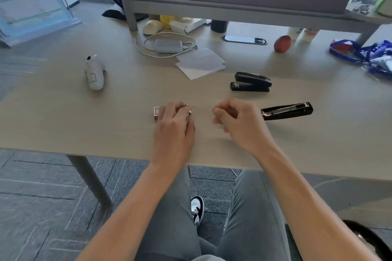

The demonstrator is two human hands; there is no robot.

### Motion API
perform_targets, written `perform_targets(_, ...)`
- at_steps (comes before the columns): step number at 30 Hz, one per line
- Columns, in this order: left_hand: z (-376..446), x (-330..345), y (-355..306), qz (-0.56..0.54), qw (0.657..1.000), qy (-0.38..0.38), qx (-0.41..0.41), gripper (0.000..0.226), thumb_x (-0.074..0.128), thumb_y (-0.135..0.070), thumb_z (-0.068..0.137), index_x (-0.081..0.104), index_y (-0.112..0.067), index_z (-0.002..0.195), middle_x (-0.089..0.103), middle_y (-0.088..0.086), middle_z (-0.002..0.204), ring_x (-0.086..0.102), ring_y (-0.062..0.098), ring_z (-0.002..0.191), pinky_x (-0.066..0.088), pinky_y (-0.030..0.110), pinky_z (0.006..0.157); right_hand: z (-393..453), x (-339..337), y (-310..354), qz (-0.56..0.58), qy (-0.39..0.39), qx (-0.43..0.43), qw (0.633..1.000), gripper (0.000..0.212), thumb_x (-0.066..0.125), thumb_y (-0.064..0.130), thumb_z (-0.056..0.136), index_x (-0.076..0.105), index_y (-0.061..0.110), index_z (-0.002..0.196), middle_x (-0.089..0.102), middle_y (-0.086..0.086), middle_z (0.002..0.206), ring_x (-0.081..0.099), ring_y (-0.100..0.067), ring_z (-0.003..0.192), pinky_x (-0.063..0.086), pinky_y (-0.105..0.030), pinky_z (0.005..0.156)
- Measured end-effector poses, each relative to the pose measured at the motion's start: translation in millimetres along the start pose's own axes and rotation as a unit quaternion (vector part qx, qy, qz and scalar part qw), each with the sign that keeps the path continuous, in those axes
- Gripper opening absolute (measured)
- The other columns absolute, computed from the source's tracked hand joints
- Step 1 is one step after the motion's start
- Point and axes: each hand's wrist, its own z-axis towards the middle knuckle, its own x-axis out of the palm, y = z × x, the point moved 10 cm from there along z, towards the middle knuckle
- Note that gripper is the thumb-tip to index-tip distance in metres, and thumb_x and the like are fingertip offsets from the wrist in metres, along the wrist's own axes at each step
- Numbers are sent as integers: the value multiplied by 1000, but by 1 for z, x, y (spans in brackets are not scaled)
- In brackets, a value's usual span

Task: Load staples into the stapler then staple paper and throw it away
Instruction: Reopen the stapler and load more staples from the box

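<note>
Opened stapler (286,110): lies flat on the desk just right of the right hand, its long axis running left to right and tilted slightly, right end a little farther away; the metal staple channel faces up.
Closed stapler (251,82): black, farther back, also lengthwise left to right, hinge end to the left.
Staple box (156,113): small, white and red, on the desk under the left hand, only its left end showing.
Left hand (174,122): palm down over the box, fingers curled together onto it, gripping it.
Right hand (237,118): raised just above the desk, fingers curled in with thumb and fingertips pinched together; whether anything sits between them I cannot tell.
Paper (200,63): a few white sheets stacked loosely, far of the hands, left of the closed stapler.
Desk (63,116): pale wood-look top on grey legs, with a grey partition along the far edge.
Other things: a white plush toy (94,73) at the left, a grey power adapter (168,45) with coiled cable, a red ball (282,43), a blue bag (369,54) at the right.
Room: grey tiled floor, windows at far left.
</note>
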Motion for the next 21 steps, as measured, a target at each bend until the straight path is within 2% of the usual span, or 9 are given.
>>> perform_targets(3,2,-11,22,32,999,-8,-24,36,64,-4,86,66,-7,121,59,9,124,49,30,113,47,43,96,13,26,16,-73,26,-52,996,6,71,21,95,75,21,98,72,11,80,56,1,59,50,-25,66)
perform_targets(6,7,-9,42,68,997,15,-44,43,65,-7,84,62,-8,127,56,11,133,48,33,119,45,48,100,22,46,31,-173,34,-107,978,13,70,25,93,74,28,104,69,15,91,53,0,64,45,-27,68)
perform_targets(7,9,-7,46,72,996,27,-49,46,64,-8,85,59,-9,130,55,12,136,47,34,122,44,48,101,24,52,36,-201,40,-126,971,17,71,26,91,74,28,108,69,13,97,54,-1,70,44,-28,71)
perform_targets(10,13,0,53,62,995,58,-51,55,60,-7,89,49,-11,143,52,9,142,45,31,128,43,45,105,31,68,44,-261,74,-162,949,30,74,25,87,72,23,117,69,5,114,61,-18,102,48,-36,88)
perform_targets(12,16,2,54,53,995,67,-46,56,58,-5,90,47,-11,145,54,7,140,46,28,127,42,42,102,35,77,45,-288,98,-170,937,36,74,26,86,70,22,121,69,3,119,59,-23,111,49,-43,93)
perform_targets(17,24,5,63,40,996,69,-48,41,56,2,89,63,-6,128,63,8,130,53,28,121,49,42,94,41,88,39,-287,130,-168,934,35,70,20,89,64,22,123,71,5,117,58,-22,109,50,-43,88)
perform_targets(21,22,6,62,41,995,76,-48,42,55,-7,92,60,-8,133,59,4,136,49,25,126,48,41,92,38,83,34,-269,120,-167,941,34,69,18,88,62,22,121,69,6,115,51,-12,96,50,-41,84)
